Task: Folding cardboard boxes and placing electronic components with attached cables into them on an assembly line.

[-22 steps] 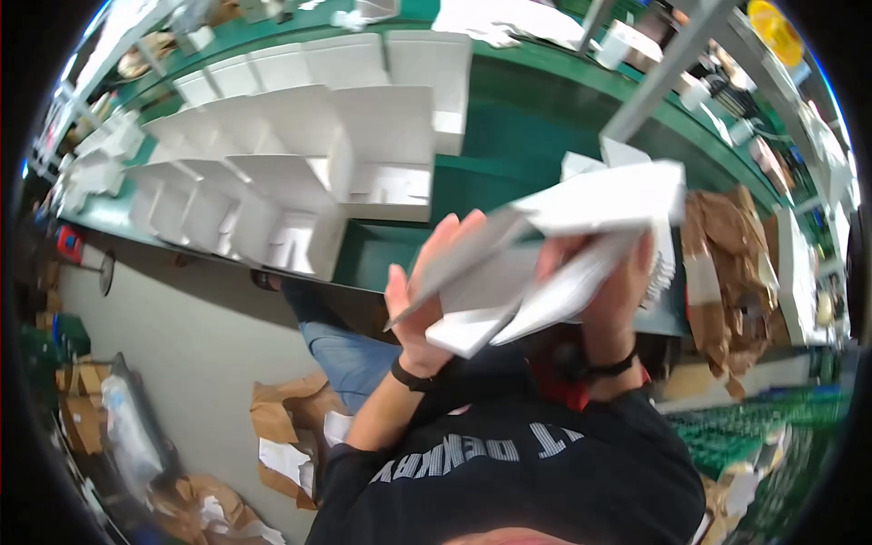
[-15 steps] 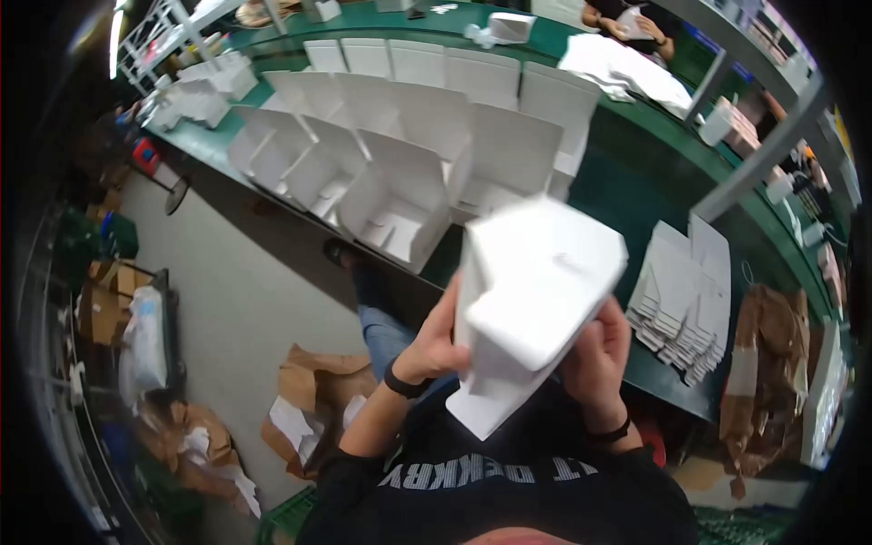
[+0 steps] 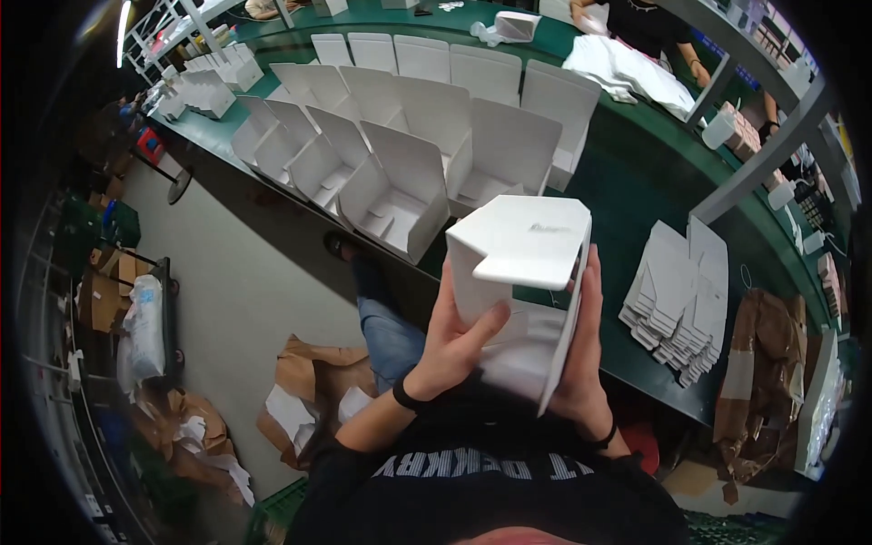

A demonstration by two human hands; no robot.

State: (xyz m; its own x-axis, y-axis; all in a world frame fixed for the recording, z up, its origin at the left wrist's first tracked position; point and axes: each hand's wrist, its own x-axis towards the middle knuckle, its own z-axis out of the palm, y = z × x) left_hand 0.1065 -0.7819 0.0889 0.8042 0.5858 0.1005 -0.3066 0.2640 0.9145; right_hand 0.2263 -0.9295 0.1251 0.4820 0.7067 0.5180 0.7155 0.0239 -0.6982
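Note:
A white cardboard box (image 3: 536, 238), partly folded, is held in front of my chest. Its side walls stand up, and one notched flap faces me at the far end. My left hand (image 3: 457, 331) grips the left wall, the thumb reaching over into the inside. Against the outer face of the right wall lies my right hand (image 3: 583, 363), its fingers pointing up along the panel. Beyond the box, several open white boxes (image 3: 400, 195) with raised lids stand in rows on the green table (image 3: 627, 182).
To the right lies a stack of flat white box blanks (image 3: 677, 295), with crumpled brown paper (image 3: 758, 381) beside it. White cloth (image 3: 627, 68) rests at the back, near another person (image 3: 649, 23). Torn brown paper (image 3: 313, 372) and a loaded cart (image 3: 150, 327) are on the floor at left.
The box has turned in my hands, so its open inside now faces me. My right hand has flattened along its right wall. The person at the back has moved an arm.

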